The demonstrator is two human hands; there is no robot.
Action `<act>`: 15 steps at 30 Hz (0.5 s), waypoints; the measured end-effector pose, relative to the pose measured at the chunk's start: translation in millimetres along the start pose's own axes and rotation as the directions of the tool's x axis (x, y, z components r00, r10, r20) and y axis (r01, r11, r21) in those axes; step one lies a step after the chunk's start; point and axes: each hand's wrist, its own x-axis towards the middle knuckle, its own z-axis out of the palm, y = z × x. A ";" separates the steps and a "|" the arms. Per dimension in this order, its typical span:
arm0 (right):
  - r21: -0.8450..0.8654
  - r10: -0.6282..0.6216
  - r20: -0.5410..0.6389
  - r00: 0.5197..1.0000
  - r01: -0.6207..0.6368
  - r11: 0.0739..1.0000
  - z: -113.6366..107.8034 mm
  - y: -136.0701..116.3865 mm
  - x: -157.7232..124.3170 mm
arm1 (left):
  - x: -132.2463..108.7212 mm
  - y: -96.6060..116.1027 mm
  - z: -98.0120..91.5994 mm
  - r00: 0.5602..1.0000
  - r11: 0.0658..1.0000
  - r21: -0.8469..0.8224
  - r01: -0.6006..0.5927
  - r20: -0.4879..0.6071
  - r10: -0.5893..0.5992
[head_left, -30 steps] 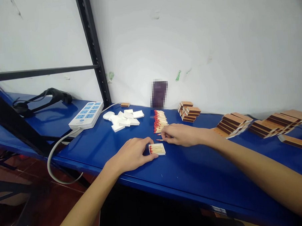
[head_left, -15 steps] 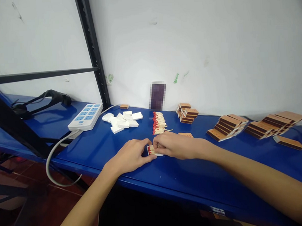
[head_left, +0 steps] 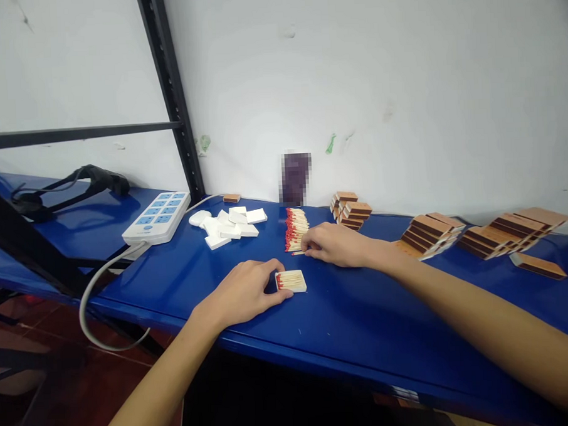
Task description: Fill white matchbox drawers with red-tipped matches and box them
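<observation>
My left hand (head_left: 250, 294) has thumb and fingers closed around the left end of a small white matchbox tray (head_left: 302, 289), which lies flat on the blue table. Inside the tray is a layer of matches (head_left: 291, 280), their red heads toward my left hand. Farther back, a heap of loose matches (head_left: 296, 227) lies in a column with the heads to the left. My right hand (head_left: 335, 244) is at the near end of this heap, fingers pinched on a match (head_left: 298, 254) whose red head sticks out to the left. The fingertips are partly hidden.
White trays (head_left: 230, 226) lie heaped left of the matches. Matchboxes are stacked at the back (head_left: 351, 210) and in rows on the right (head_left: 430, 235). A white power strip (head_left: 159, 218) stands left, beside a black shelf post (head_left: 170, 86). The table's front edge is near.
My right hand has moved from the tray back to the near end of the match heap, uncovering the matches in the tray. My left hand has stayed on the tray.
</observation>
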 end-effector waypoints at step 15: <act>0.216 -0.098 0.103 0.990 0.074 0.973 -19.8 -15.9 -11.9 | 0.1 -0.3 0.1 1.000 1.000 0.003 -0.019 -0.015 0.019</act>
